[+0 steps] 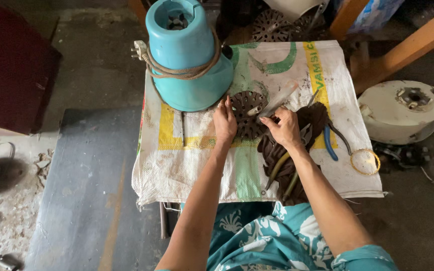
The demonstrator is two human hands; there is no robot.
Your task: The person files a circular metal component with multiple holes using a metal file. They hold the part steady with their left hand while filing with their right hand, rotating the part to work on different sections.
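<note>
Disc [247, 120], dark brown and perforated, lies near the middle of the sack-covered table [187, 165], just in front of the blue mixer base [189, 55]. The left hand [225, 123] rests on the disc's left edge with the fingers curled over the rim, gripping it. The right hand [285, 128] sits at the disc's right edge, its fingers pinched together around something small at the disc; what it is cannot be made out. A pale screwdriver handle [281, 98] slants up and away from that hand towards the table's far side.

The mixer base stands at the far left corner of the table, with a brown cord [182, 70] wound around its neck and a white plug [139, 49] at its left side. Under and to the right of the right forearm lies a dark cloth [282, 165], with pliers with blue grips [330, 143] on it. A ring of yellow wire [365, 161] lies near the table's right edge. A thin metal rod [183, 128] lies left of the left hand.

Off the table, a white housing [403, 110] sits to the right, and more perforated discs [272, 25] lie beyond the far edge.
</note>
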